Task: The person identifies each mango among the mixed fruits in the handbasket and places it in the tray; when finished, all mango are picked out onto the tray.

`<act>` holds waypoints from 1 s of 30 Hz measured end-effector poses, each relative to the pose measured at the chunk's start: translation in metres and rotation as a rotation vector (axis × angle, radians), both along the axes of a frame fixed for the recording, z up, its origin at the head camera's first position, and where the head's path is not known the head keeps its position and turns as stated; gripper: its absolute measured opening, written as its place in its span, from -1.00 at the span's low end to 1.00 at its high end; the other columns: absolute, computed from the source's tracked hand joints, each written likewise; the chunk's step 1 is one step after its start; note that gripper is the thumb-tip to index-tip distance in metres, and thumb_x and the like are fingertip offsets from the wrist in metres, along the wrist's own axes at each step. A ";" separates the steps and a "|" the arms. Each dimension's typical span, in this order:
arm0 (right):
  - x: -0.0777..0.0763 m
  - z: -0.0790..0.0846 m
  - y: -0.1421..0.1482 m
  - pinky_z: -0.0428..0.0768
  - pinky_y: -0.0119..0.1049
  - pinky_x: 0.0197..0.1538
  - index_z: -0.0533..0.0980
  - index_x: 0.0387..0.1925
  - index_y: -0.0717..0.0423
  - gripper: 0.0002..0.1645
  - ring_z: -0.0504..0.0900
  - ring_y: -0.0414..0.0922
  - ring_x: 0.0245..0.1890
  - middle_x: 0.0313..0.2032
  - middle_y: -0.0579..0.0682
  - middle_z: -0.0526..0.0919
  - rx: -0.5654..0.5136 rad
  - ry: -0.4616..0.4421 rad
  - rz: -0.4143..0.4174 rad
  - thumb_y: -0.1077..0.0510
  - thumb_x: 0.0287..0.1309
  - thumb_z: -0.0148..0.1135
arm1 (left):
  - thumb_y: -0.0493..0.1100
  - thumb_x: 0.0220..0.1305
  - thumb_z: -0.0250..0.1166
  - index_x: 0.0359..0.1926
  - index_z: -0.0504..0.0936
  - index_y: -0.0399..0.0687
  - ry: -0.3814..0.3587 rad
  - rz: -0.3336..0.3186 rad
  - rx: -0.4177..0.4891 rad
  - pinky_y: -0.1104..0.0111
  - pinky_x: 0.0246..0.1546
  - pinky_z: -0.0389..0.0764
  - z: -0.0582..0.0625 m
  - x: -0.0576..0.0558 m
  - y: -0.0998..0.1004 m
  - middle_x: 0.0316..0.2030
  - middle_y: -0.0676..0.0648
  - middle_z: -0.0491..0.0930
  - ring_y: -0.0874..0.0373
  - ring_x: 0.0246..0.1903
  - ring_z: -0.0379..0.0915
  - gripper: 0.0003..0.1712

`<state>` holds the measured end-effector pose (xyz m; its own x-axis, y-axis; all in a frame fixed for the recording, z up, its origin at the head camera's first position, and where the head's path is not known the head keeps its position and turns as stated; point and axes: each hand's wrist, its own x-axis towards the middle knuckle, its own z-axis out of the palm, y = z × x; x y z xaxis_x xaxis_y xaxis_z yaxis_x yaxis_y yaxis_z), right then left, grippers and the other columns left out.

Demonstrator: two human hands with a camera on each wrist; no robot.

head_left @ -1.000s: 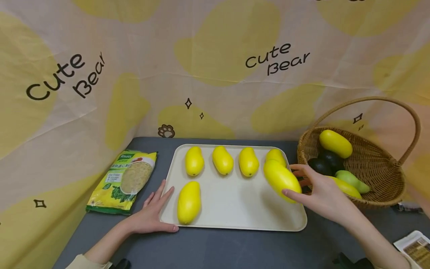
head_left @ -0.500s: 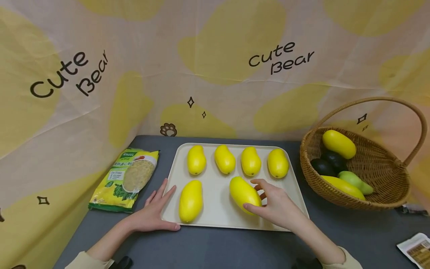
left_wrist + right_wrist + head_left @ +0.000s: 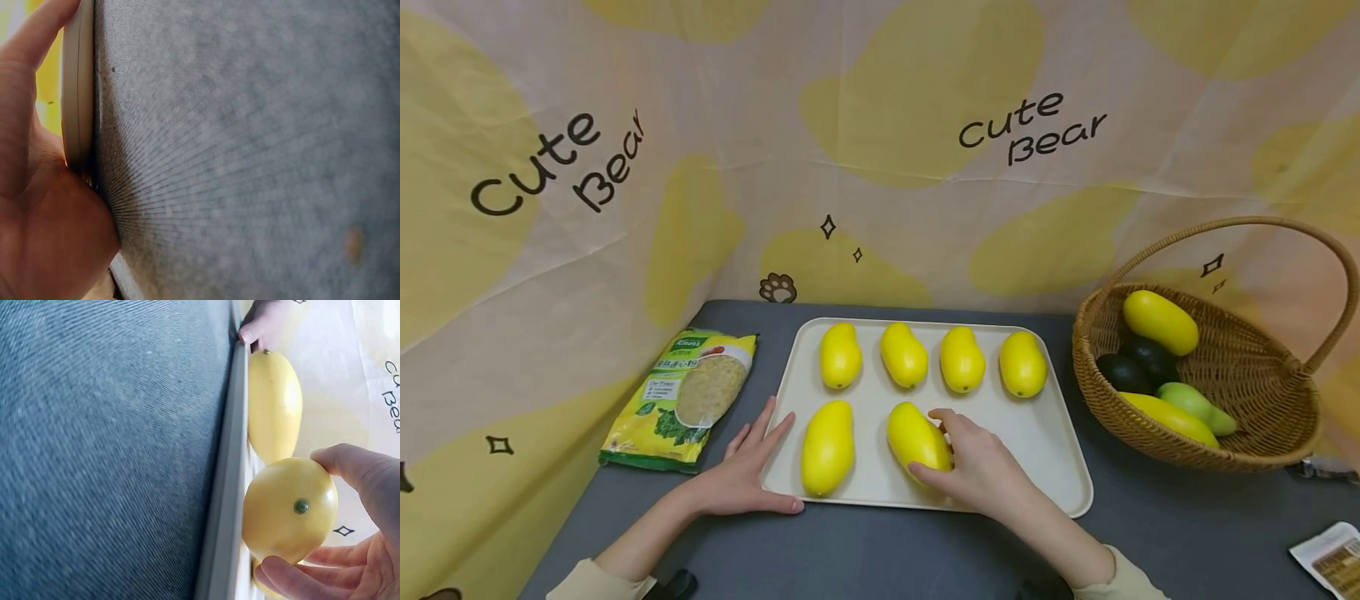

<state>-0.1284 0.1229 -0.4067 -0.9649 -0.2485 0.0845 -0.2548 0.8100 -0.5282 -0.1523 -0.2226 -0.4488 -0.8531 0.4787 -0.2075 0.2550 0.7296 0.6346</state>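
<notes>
My right hand (image 3: 985,462) holds a yellow mango (image 3: 913,433) between thumb and fingers, low over the front middle of a cream tray (image 3: 1015,450). In the right wrist view the gripped mango (image 3: 281,519) shows its green-dotted end, the thumb on one side and the fingers on the other. To its left on the tray lies another mango (image 3: 827,450). Several more mangoes form a row along the back, the rightmost mango (image 3: 1022,364) among them. My left hand (image 3: 741,475) rests at the tray's front left corner, fingers spread, thumb along the front rim.
Right of the tray stands a wicker basket (image 3: 1262,375) with a tall handle, holding yellow fruit, dark avocados (image 3: 1150,360) and a light green fruit (image 3: 1195,407). A yellow Knorr bag (image 3: 681,400) lies at left. A white-edged packet (image 3: 1330,554) is at the right edge.
My right hand has carried the mango leftward from the tray's right side beside the basket to the front middle, and lower. My left hand stays at the corner.
</notes>
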 end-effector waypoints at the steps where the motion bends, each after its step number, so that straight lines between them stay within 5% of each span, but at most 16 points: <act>1: 0.001 -0.001 -0.001 0.57 -0.22 -0.16 0.46 0.15 0.08 -0.18 0.56 -0.16 -0.23 -0.07 -0.03 0.61 0.002 0.007 0.003 -0.19 -0.11 0.52 | 0.34 -0.06 0.43 0.54 -0.10 -0.10 -0.001 0.000 -0.002 -0.26 0.27 -0.43 0.000 0.000 0.000 0.50 -0.23 -0.56 -0.30 0.43 -0.50 0.34; 13: 0.005 -0.008 -0.007 0.61 -0.08 -0.14 0.38 0.32 -0.05 -0.10 0.63 0.00 -0.19 0.15 0.06 0.48 0.038 0.103 0.086 -0.27 -0.02 0.43 | 0.35 -0.06 0.44 0.54 -0.10 -0.09 0.008 -0.002 0.003 -0.27 0.27 -0.43 -0.002 -0.001 0.000 0.50 -0.22 -0.56 -0.30 0.43 -0.49 0.35; 30: 0.011 -0.007 -0.002 0.53 -0.12 0.12 0.24 0.42 -0.01 0.03 0.51 -0.11 0.08 0.27 -0.02 0.40 0.021 0.021 0.183 -0.15 -0.09 0.42 | 0.34 -0.06 0.44 0.54 -0.07 -0.13 0.018 -0.002 0.012 -0.27 0.27 -0.41 -0.002 0.000 0.000 0.50 -0.25 -0.55 -0.31 0.43 -0.47 0.34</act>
